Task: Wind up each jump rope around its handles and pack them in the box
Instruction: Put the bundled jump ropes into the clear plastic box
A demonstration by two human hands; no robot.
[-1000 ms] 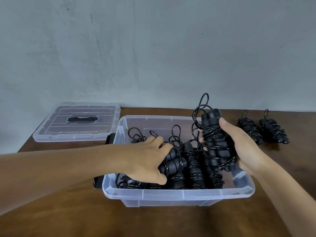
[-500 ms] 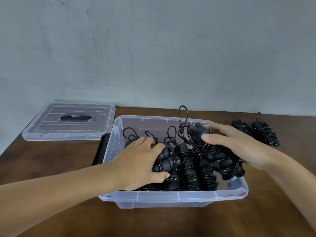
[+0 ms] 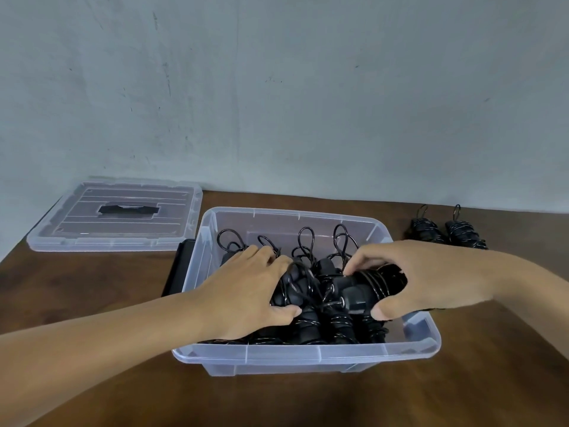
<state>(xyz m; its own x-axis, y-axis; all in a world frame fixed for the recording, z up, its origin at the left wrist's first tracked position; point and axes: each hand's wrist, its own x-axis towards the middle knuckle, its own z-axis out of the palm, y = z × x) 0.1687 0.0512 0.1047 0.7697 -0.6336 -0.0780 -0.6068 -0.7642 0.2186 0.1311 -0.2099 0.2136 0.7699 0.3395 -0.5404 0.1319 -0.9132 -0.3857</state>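
Lowered from above the rim, wound jump rope (image 3: pixel 366 288) now lies crosswise inside clear box (image 3: pixel 308 355), right hand (image 3: pixel 409 278) still gripping it; left hand (image 3: pixel 246 291) presses packed ropes (image 3: pixel 308 322) flat; two wound ropes (image 3: pixel 446 231) await on bench (image 3: pixel 92 288).

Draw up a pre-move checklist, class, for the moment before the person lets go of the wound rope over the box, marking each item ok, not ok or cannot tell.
1. Right hand grips the wound rope over the box: ok.
2. Left hand presses on the packed ropes: ok.
3. Room under the held rope: cannot tell, hands hide it.
4. All ropes packed: not ok, two wound ropes lie on the table.
5. Lid off, set aside: ok.
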